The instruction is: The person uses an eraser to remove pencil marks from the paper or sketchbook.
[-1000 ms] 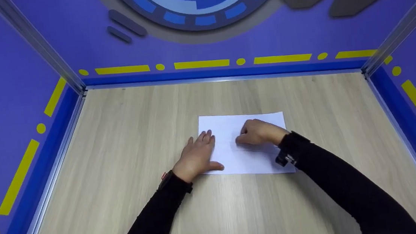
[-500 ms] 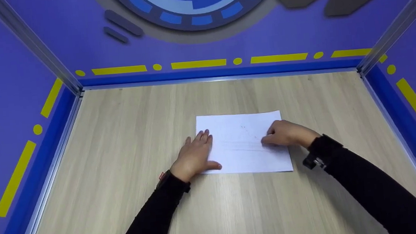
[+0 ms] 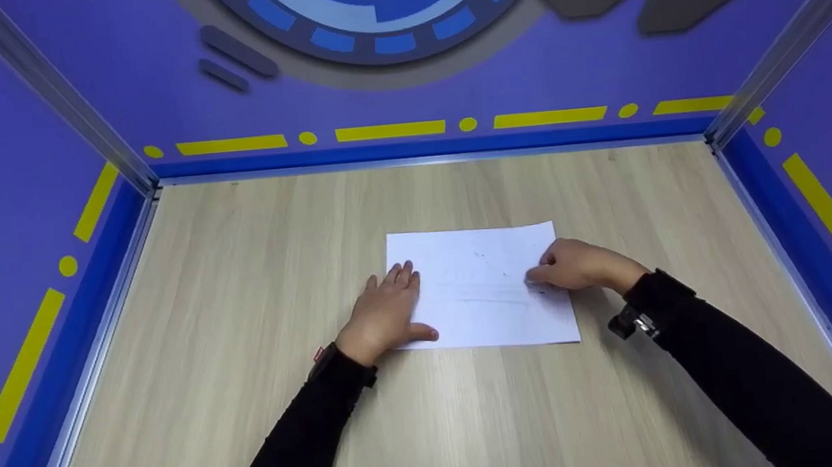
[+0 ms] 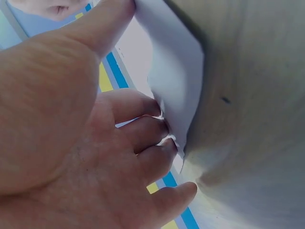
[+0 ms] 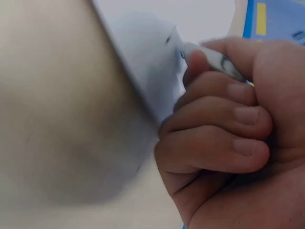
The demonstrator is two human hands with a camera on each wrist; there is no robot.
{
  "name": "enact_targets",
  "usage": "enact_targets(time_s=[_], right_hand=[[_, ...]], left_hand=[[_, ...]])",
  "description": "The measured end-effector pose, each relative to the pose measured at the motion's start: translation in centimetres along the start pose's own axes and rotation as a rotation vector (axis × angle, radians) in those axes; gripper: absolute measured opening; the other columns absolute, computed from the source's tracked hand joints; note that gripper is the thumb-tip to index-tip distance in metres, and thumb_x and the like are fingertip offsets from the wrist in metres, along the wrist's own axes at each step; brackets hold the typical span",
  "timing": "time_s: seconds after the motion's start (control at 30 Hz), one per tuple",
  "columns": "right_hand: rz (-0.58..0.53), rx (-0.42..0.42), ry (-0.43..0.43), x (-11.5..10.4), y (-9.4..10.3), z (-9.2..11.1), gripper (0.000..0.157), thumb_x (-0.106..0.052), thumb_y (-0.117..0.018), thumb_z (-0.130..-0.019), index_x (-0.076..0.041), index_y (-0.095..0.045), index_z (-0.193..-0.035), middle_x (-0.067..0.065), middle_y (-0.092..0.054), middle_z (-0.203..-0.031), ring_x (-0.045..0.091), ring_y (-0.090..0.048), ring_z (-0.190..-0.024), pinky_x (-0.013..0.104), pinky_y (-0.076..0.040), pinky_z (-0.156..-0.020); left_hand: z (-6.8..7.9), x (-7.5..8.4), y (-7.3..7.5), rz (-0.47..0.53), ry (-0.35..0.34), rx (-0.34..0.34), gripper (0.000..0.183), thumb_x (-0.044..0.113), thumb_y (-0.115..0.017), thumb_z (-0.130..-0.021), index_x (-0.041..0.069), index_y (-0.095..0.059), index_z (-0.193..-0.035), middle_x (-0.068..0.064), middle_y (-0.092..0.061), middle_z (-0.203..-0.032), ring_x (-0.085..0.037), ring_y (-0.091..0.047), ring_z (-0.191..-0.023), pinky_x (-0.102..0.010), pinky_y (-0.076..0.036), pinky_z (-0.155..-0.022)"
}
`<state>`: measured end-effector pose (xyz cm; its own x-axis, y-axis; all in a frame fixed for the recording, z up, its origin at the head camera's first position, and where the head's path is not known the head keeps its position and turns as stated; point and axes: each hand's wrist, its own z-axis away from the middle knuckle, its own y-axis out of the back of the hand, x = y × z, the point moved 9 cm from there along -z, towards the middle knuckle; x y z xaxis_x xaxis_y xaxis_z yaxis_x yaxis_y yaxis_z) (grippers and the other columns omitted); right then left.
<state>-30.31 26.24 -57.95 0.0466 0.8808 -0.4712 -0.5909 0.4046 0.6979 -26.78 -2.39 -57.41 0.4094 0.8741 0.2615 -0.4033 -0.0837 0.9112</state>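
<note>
A white sheet of paper (image 3: 477, 326) lies on the wood-grain table (image 3: 273, 238), faint grey marks (image 3: 493, 302) across its middle. At its right part, the right hand (image 3: 584, 264) has its fingers curled, pinching a small white piece (image 5: 214, 56) with dark smudges between thumb and forefinger. The left hand (image 3: 382, 315), fingers spread and holding nothing, rests over the sheet's left edge. Beyond the table's far edge stands a blue-purple wall (image 3: 390, 108) with yellow dashes.
</note>
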Motion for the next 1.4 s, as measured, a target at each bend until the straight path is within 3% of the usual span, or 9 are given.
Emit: enact_targets(time_s=[0.37,0.53,0.83,1.13,1.4], right_hand=[[0.058,0.005,0.134,-9.7,-2.6,-3.2,0.050,-0.045,-0.066,-0.106,-0.022,-0.060,-0.062,-0.010,-0.046,-0.057,0.010,-0.045,-0.057,0.028,-0.036,-0.055],[0.060,-0.005,0.153,-11.7,-3.6,-4.8,0.050,-0.044,-0.068,-0.105,-0.020,-0.062,-0.062,-0.010,-0.045,-0.056,0.011,-0.045,-0.058,0.028,-0.036,-0.057],[0.086,0.011,0.086,-9.0,-2.4,-4.3,0.045,-0.039,-0.071,-0.096,-0.021,-0.059,-0.057,-0.010,-0.040,-0.056,0.011,-0.041,-0.057,0.029,-0.031,-0.054],[0.045,-0.007,0.052,-4.7,-1.4,-2.3,0.052,-0.041,-0.072,-0.099,-0.022,-0.051,-0.056,-0.011,-0.038,-0.056,0.009,-0.036,-0.054,0.026,-0.028,-0.052],[0.058,-0.014,0.006,-0.1,-0.6,-0.5,0.042,-0.041,-0.072,-0.100,-0.017,-0.067,-0.066,-0.010,-0.041,-0.060,0.011,-0.041,-0.058,0.027,-0.031,-0.055]], left_hand=[[0.0,0.2,0.3,-0.002,-0.008,0.015,0.113,0.062,-0.084,-0.092,-0.001,-0.035,-0.171,-0.020,-0.027,-0.183,-0.036,-0.026,-0.172,-0.064,-0.026,-0.137],[0.0,0.7,0.5,-0.012,-0.022,0.034,0.111,0.061,-0.085,-0.091,-0.001,-0.038,-0.170,-0.020,-0.030,-0.182,-0.036,-0.030,-0.171,-0.064,-0.029,-0.136],[-0.2,0.9,0.7,-0.007,-0.018,0.029,0.112,0.061,-0.085,-0.091,-0.001,-0.036,-0.171,-0.019,-0.028,-0.183,-0.035,-0.028,-0.172,-0.064,-0.027,-0.137],[-0.1,0.5,0.3,0.010,-0.006,0.002,0.112,0.061,-0.083,-0.093,0.001,-0.032,-0.173,-0.018,-0.023,-0.185,-0.034,-0.023,-0.173,-0.063,-0.025,-0.138],[0.2,0.0,-0.2,0.006,-0.003,0.001,0.112,0.061,-0.083,-0.093,0.001,-0.032,-0.173,-0.018,-0.023,-0.185,-0.034,-0.023,-0.173,-0.063,-0.025,-0.138]])
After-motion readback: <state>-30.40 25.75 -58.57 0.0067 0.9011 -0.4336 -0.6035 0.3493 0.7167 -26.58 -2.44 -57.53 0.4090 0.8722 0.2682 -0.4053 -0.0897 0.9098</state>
